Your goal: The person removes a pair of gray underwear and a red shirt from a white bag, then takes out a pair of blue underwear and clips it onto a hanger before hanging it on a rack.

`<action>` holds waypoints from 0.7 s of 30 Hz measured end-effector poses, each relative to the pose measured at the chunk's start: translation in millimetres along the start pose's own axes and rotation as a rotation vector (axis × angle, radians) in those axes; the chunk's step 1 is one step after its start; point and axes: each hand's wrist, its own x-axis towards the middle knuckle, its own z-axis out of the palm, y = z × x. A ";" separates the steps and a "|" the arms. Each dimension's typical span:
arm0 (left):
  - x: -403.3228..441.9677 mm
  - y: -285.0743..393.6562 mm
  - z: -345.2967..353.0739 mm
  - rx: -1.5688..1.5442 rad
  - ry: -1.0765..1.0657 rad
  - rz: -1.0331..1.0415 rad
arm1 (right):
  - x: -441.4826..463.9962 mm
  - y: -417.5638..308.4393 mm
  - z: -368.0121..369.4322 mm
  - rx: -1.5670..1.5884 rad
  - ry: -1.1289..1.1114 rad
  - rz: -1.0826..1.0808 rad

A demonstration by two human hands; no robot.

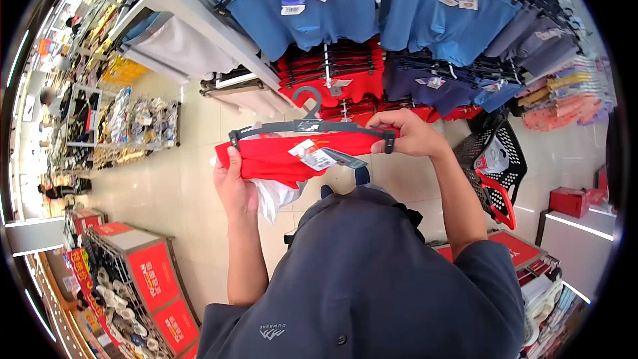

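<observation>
Red underpants (266, 154) hang from a black clip hanger (309, 126) in front of my chest. White-and-red price tags (316, 157) and a dark tag dangle at the waistband. My left hand (234, 183) is closed on the left edge of the red underpants, thumb on top, just below the left clip. Under that hand, a crumpled white cloth or bag (274, 199) hangs down; whether the hand grips it too I cannot tell. My right hand (411, 134) is closed around the right end of the hanger by its clip, fingers partly behind it.
Blue underpants (302, 6) on hangers fill the rack ahead, with red ones (332, 70) and navy ones (432, 96) below. A black shopping basket (512, 153) with a red handle stands on the floor at right. Red-panelled bins (154, 276) stand at lower left.
</observation>
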 end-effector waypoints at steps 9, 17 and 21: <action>12.7 18.9 -45.8 -0.040 -0.019 0.026 | -5.4 -9.7 43.9 0.033 0.057 -0.038; 20.4 24.2 -80.5 -0.048 -0.014 0.027 | 2.3 -25.7 91.2 0.167 0.280 -0.110; 21.7 24.5 -90.4 -0.079 -0.050 -0.001 | 6.6 -33.3 101.5 0.123 0.322 -0.037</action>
